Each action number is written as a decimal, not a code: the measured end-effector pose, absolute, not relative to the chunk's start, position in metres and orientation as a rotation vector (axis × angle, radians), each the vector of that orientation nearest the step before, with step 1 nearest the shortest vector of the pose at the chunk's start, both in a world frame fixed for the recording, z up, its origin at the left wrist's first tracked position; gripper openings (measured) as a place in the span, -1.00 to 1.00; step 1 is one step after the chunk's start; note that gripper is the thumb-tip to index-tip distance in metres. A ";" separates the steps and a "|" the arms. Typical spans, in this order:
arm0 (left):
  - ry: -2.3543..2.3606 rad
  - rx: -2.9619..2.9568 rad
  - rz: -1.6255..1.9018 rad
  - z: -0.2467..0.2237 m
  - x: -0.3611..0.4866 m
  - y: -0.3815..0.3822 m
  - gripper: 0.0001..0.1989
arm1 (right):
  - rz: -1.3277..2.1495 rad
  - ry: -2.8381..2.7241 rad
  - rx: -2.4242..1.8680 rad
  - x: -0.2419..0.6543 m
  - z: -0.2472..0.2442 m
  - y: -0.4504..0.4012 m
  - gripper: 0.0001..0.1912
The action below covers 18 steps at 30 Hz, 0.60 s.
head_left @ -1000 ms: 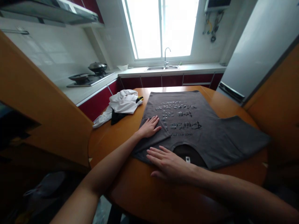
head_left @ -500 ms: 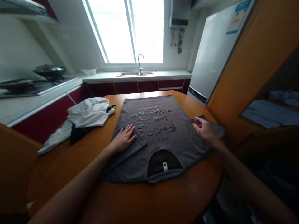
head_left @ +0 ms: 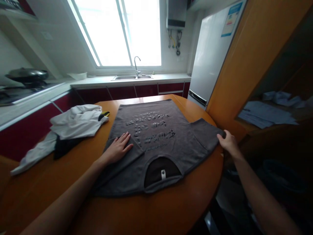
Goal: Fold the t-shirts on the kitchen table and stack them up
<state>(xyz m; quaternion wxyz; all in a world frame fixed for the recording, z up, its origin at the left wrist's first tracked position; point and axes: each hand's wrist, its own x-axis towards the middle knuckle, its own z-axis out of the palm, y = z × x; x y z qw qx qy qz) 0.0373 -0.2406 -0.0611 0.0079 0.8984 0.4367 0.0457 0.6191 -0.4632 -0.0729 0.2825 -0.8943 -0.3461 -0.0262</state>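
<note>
A dark grey T-shirt (head_left: 166, 143) with raised lettering lies spread on the wooden table (head_left: 146, 215), its neck opening and white label towards me. My left hand (head_left: 117, 148) rests flat on the sleeve at the left, fingers spread and holding nothing. At the right, my right hand (head_left: 227, 141) pinches the outer edge of the other sleeve, which is stretched out sideways. Some of the left sleeve is hidden under my left hand and forearm.
A crumpled white garment (head_left: 78, 120) with black and yellow parts lies at the table's left. Beyond the table are a counter with a sink (head_left: 132, 77), a wok (head_left: 28, 74) on the stove and a fridge (head_left: 207, 55). Folded cloths (head_left: 264, 114) sit on a shelf at right.
My right hand has moved outward to the right and closed on the sleeve edge. That sleeve now lies flatter and farther out. The view has turned slightly right; my left hand stays on the shirt.
</note>
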 end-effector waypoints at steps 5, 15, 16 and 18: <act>1.355 2.826 0.176 -0.061 0.038 -0.240 -0.25 | 0.068 -0.847 -2.246 0.617 -0.075 -0.456 -0.38; 1.351 2.834 0.194 -0.061 0.038 -0.240 -0.26 | -0.253 -1.334 -1.697 0.544 -0.015 -0.454 -0.31; 1.351 2.833 0.194 -0.061 0.038 -0.240 -0.26 | -0.235 -1.426 -1.668 0.529 -0.006 -0.455 -0.33; 1.349 2.833 0.186 -0.061 0.038 -0.240 -0.25 | -0.181 -1.602 -1.621 0.497 0.007 -0.457 -0.36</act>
